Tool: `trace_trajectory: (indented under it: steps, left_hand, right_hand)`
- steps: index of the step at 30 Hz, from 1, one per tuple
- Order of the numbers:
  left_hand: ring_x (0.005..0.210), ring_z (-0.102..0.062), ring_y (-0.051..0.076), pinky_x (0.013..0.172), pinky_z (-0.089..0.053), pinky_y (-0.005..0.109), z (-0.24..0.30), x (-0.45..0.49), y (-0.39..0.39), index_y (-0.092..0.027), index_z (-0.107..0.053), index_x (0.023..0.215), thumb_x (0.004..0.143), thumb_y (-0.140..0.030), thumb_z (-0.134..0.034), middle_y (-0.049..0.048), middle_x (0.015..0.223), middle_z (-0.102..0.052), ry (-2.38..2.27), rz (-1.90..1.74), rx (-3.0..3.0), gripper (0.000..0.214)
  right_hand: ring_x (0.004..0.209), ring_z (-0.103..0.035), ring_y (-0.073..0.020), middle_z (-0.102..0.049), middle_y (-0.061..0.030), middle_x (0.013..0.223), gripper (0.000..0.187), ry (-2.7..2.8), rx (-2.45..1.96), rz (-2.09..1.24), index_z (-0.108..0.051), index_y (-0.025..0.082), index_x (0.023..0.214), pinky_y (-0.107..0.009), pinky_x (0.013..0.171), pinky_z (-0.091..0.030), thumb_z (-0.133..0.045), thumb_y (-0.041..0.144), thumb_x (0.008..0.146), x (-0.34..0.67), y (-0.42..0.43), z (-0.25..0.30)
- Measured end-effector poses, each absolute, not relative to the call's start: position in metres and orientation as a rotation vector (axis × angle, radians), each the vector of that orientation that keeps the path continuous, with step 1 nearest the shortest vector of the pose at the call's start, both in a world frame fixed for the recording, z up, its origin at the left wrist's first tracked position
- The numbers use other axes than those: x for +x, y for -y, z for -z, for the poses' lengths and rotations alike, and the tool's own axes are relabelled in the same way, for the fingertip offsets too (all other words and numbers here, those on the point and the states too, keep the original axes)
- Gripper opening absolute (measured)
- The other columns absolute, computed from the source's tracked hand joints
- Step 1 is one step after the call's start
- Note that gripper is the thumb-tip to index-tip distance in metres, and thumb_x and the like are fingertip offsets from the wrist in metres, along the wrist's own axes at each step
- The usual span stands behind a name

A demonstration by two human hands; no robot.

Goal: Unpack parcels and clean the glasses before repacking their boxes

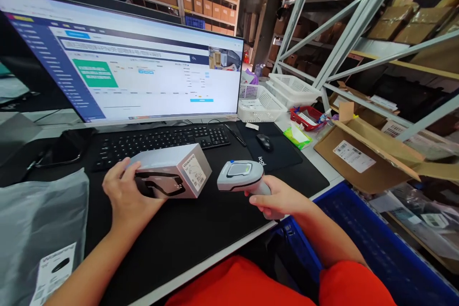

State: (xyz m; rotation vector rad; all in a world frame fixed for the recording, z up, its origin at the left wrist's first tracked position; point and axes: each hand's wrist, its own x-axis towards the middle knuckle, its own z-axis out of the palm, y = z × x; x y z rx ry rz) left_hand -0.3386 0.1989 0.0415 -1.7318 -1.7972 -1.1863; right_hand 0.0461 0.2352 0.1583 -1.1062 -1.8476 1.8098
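Observation:
My left hand (125, 189) grips a small printed product box (175, 172) by its left end, over the black desk mat (179, 239). The box's right end, with a printed label and barcode, is turned toward the scanner. Wrapped round the handle of a light grey barcode scanner (241, 175) is my right hand (272, 196); the scanner's head points left at the box, with a gap between them. Behind the box lies a black keyboard (158, 139).
A large monitor (150, 71) stands behind the keyboard. To the right are a mouse (264, 142), white baskets (261, 107), a red tray (308, 117) and an open cardboard box (358, 153). A blue crate (373, 244) sits beside the desk; a plastic bag (43, 215) lies left.

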Motion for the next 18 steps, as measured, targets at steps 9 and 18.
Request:
trace_trajectory:
  steps: [9,18]
  left_hand:
    - [0.150,-0.052,0.045,0.121,-0.046,0.062,-0.024,-0.306,-0.199,-0.025,-0.048,0.156,0.088,-0.023,-0.074,0.0214,0.151,-0.055,1.659,1.017,-1.724,0.072]
    - [0.138,-0.063,0.039,0.111,-0.053,0.046,-0.021,-0.296,-0.178,-0.031,-0.065,0.146,0.053,-0.049,-0.107,0.0174,0.152,-0.065,1.701,0.698,-1.942,0.104]
  right_hand:
    - [0.046,-0.050,-0.0082,-0.061,0.0004,0.061,0.067,1.847,-0.950,-1.922,-0.073,0.011,0.100,-0.020,0.045,-0.039,-0.087,0.074,0.080,0.067,-0.215,-0.147]
    - [0.053,-0.052,-0.0071,-0.065,-0.0010,0.074,0.074,1.963,-0.807,-2.068,-0.072,0.014,0.116,-0.016,0.045,-0.037,-0.093,0.072,0.074,0.035,-0.215,-0.145]
